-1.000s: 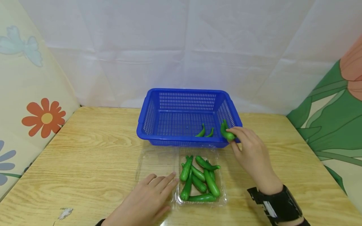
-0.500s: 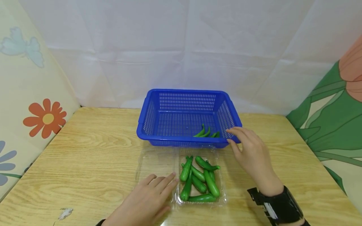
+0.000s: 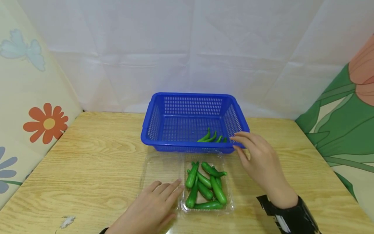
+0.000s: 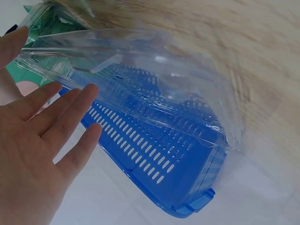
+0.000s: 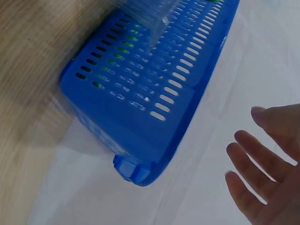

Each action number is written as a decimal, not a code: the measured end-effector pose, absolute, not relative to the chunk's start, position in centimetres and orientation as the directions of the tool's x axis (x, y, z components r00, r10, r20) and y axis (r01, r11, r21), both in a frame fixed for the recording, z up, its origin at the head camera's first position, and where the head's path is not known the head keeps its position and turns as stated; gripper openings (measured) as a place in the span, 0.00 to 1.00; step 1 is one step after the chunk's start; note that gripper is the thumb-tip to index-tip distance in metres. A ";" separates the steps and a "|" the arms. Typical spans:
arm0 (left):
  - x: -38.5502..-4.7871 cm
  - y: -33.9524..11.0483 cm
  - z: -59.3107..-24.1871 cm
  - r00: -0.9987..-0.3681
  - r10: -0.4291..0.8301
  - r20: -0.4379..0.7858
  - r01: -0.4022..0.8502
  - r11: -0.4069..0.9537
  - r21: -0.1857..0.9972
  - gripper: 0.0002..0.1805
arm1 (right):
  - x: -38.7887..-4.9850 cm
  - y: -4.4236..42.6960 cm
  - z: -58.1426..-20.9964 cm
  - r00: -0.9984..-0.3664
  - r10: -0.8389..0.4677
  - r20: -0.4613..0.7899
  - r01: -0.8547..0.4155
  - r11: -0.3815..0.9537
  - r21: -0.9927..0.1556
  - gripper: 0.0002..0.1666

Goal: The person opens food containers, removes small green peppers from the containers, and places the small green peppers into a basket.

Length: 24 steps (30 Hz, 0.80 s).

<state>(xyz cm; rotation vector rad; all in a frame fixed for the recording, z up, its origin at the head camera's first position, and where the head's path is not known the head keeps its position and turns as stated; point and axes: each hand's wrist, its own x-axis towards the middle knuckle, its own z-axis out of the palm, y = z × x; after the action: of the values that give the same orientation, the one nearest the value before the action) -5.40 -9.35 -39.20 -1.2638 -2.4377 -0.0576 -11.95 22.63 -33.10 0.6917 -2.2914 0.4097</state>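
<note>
The right hand (image 3: pixel 260 161) hangs relaxed, gripping nothing, by the blue basket (image 3: pixel 175 143); green vegetables (image 3: pixel 218 190) lie just right of the left hand (image 3: pixel 154 202), fingers straight.

Left hand (image 3: pixel 155 204) low in the head view, just left of centre, back up, fingers (image 3: pixel 176 194) near straight and angled to upper right, thumb (image 3: pixel 167 221) out below them. Left wrist (image 3: pixel 117 225) enters at the bottom edge. Left wrist cam: palm side fills lower left, fingers slightly spread, thumb at upper left edge. Right hand (image 3: pixel 261 159) right of centre, fingers loosely bent, pointing left; thumb lower, gap between. Right wrist (image 3: pixel 284 197) toward lower right. Right wrist cam: hand cut by right edge, fingers apart.
</note>
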 end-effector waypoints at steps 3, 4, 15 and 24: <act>-5.4 -9.4 -39.3 -0.514 0.777 0.363 0.794 0.591 -0.141 0.38 | -11.8 22.4 -32.8 -0.576 -0.416 0.703 -0.629 0.775 -0.056 0.24; -5.4 -9.3 -39.3 -0.514 0.777 0.364 0.794 0.591 -0.141 0.38 | -11.7 22.4 -32.7 -0.561 -0.436 0.703 -0.645 0.764 -0.041 0.23; -5.4 -9.3 -39.1 -0.519 0.777 0.356 0.791 0.595 -0.143 0.39 | -11.7 21.3 -32.9 -0.445 -0.553 0.704 -0.740 0.670 0.058 0.27; -5.4 -9.3 -39.2 -0.523 0.777 0.349 0.791 0.595 -0.140 0.38 | -11.5 20.4 -33.9 -0.450 -0.566 0.691 -0.746 0.663 0.058 0.26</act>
<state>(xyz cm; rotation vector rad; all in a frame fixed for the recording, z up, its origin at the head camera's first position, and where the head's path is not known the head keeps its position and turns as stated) -5.36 -9.33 -39.21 -1.2626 -2.4510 -0.0508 -11.47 20.35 -33.87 1.0095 -2.1793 0.3320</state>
